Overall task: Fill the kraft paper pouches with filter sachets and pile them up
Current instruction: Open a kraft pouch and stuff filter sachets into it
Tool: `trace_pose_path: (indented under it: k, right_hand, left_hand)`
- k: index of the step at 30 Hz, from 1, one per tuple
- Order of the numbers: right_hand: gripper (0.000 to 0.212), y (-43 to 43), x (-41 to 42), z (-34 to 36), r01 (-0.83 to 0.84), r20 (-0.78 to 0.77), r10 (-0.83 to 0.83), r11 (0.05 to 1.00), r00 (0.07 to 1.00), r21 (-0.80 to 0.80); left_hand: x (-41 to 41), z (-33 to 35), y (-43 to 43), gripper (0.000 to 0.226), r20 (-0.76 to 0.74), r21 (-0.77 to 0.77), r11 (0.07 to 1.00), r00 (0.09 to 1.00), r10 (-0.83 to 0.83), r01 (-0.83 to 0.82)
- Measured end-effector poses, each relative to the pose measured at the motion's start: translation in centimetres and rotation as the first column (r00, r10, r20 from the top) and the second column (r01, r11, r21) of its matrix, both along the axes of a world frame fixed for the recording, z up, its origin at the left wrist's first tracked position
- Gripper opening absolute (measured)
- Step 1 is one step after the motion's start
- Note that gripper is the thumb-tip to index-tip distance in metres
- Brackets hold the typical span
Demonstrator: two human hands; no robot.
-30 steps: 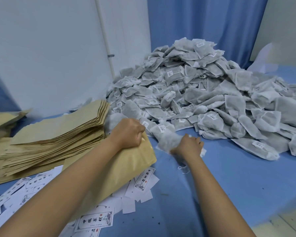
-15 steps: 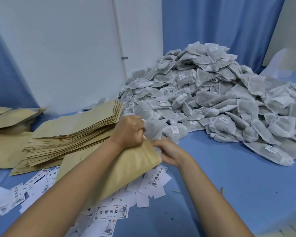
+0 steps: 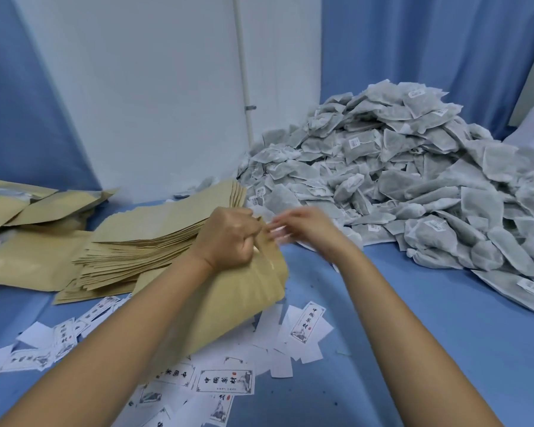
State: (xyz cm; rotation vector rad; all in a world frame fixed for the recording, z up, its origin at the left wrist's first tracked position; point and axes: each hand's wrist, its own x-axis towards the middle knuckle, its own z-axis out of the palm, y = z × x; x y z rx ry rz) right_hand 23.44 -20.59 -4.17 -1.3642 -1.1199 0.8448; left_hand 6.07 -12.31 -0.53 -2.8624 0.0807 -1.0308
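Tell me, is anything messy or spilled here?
Yes. Labels lie scattered on the blue table under the pouch the left hand grips, overlapping, some blank side up. The pouch stack is fanned out crooked, too.

One head-worn wide-angle camera looks forward and down, close over the left hand (image 3: 228,238) and right hand (image 3: 305,224), with the sachet heap (image 3: 413,186) at two o'clock.

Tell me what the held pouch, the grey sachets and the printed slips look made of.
Pouch: tan kraft paper, matte, with soft creases; any inner lining is not visible. Sachets: thin grey-white filter mesh or nonwoven, semi-sheer, dark fill showing through; fibre unclear. Slips: white paper printed in black, flat, sharp-cut edges; probably plain stock.
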Motion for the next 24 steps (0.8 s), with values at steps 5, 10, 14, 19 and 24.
trace_pose_path:
  k: [5, 10, 14, 19, 24]
  right_hand:
    - [0.063, 1.0, 6.2, -7.5, 0.702, 0.845, -0.150, 0.640, 0.514, -0.313]
    - [0.034, 3.1, 6.2, -9.5, 0.767, 0.857, -0.450, 0.633, 0.253, 0.106]
    - [0.064, 6.1, 6.1, -8.4, 0.647, 0.900, -0.216, 0.757, 0.379, -0.091]
    - [0.053, 7.9, 6.2, -8.5, 0.702, 0.894, -0.131, 0.671, 0.429, -0.239]
    - [0.034, 8.8, 4.4, -7.4, 0.475, 0.729, -0.426, 0.866, 0.535, 0.157]
  left_hand:
    - [-0.5, -0.5, 1.1, 0.018, -0.018, 0.007, 0.998, 0.998, 0.060, -0.060]
    - [0.1, -1.4, 2.3, 0.020, -0.054, 0.027, 0.993, 0.992, 0.114, -0.112]
    - [0.7, -1.7, 3.2, 0.022, -0.072, 0.030, 0.990, 0.988, 0.138, -0.136]
    - [1.1, -1.9, 3.5, 0.021, -0.074, 0.035, 0.990, 0.988, 0.138, -0.135]
    - [0.8, -1.9, 3.8, 0.019, -0.048, 0.023, 0.991, 0.990, 0.131, -0.130]
